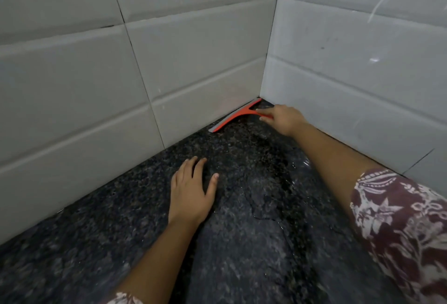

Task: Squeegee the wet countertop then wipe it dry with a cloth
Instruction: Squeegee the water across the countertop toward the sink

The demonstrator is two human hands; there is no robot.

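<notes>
Item: squeegee point(238, 116), orange with a grey blade.
Position: far right corner of the countertop point(242, 255), with the blade lying along the foot of the back tiled wall point(169, 49).
Step in hand: judged to be the start of a squeegee pass out of that corner. No cloth is in view.
Method advised: keep the whole blade edge down on the stone with even pressure. Draw it in one straight pull toward the near edge, driving the water film point(278, 182) ahead of it. Overlap the next pull.
Risk: a lifted blade end would likely leave a streak by the wall.
Right hand point(283, 120): fingers curled round the handle, forefinger laid straight along it toward the blade.
Left hand point(191, 192): fingers straight and spread, palm down on the countertop near its middle. It holds nothing and is well apart from the squeegee.
</notes>
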